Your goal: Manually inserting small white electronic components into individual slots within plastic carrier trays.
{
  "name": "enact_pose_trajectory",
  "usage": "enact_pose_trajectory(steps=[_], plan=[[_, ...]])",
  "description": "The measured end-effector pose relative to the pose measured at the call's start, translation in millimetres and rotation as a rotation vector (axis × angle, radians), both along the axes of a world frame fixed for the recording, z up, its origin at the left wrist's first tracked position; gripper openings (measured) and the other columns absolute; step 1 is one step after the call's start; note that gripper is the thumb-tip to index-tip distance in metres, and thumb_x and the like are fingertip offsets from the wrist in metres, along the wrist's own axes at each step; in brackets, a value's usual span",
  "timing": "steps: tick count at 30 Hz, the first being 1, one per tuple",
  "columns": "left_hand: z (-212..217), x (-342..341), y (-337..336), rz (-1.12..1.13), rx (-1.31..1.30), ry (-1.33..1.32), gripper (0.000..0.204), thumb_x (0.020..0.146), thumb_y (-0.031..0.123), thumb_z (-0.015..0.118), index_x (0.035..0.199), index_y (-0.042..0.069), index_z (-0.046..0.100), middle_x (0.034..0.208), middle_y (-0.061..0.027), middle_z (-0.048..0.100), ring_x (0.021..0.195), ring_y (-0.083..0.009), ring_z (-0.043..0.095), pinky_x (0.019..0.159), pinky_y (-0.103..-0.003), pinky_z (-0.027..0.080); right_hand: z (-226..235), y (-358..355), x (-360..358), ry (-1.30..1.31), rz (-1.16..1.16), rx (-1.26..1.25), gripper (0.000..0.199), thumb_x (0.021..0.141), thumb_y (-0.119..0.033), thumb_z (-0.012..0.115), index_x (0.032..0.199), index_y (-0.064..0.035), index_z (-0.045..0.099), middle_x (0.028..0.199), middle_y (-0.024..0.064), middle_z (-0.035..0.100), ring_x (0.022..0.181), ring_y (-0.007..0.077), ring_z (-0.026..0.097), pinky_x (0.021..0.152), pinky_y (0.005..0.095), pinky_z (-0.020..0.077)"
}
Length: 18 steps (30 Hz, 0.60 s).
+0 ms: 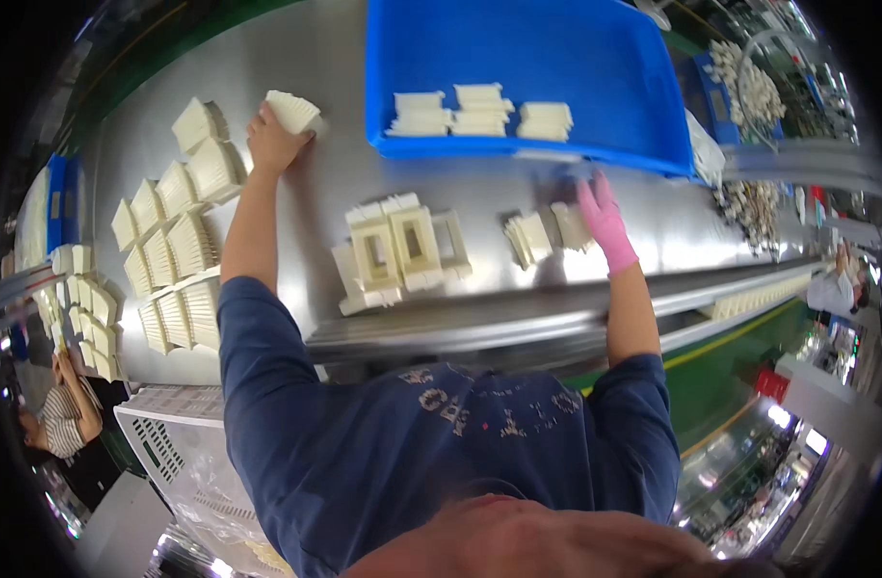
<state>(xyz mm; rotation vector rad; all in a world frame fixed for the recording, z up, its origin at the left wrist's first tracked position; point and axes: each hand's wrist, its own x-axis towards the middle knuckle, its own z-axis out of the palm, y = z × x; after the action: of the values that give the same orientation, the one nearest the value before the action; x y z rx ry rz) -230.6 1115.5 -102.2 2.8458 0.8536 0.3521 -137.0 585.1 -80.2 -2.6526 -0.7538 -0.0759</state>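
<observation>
My left hand (275,144), bare, is closed on the near edge of a cream ribbed plastic part (293,110) on the metal table, left of the blue tray. My right hand (606,223) wears a pink glove. Its fingers are stretched out and apart, just in front of the tray. Right beside them is a small cream plastic piece (570,225); whether the glove touches it I cannot tell. A little further left lies a short stack of similar cream pieces (528,239). Between my arms sit several cream rectangular frames (412,246), grouped together.
Rows of ribbed cream parts (176,241) cover the table's left side. The blue tray (518,146) at the back holds three small stacks (482,111). A white crate (176,409) stands below the table at left. Another person (65,414) works at the far left.
</observation>
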Motion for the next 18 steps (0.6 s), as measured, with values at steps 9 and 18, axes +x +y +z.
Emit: enact_pose_trajectory(steps=[9,18], plan=[[86,-39,-69,-0.081,-0.566,-0.182,0.074,0.064,0.038,0.071,0.119,0.001,0.038,0.108,-0.0186,0.051,0.098,-0.0293,0.05,0.083,-0.037,0.04,41,24,-5,0.184,-0.243,0.282,0.042,0.081,-0.029,0.052,0.115,-0.0044,0.046,0.115,0.0188,0.046,0.109,0.0333,0.042,0.088,0.0374,0.0373],[135,-19,-331,-0.39,-1.456,-0.111,0.076,0.067,0.033,0.071,0.124,0.002,0.034,0.111,-0.0119,0.05,0.098,-0.0199,0.05,0.08,-0.032,0.042,145,19,-52,0.933,0.025,0.84,0.05,0.085,-0.036,0.049,0.121,-0.0019,0.04,0.103,0.0102,0.053,0.088,0.0152,0.054,0.077,0.0259,0.0428]])
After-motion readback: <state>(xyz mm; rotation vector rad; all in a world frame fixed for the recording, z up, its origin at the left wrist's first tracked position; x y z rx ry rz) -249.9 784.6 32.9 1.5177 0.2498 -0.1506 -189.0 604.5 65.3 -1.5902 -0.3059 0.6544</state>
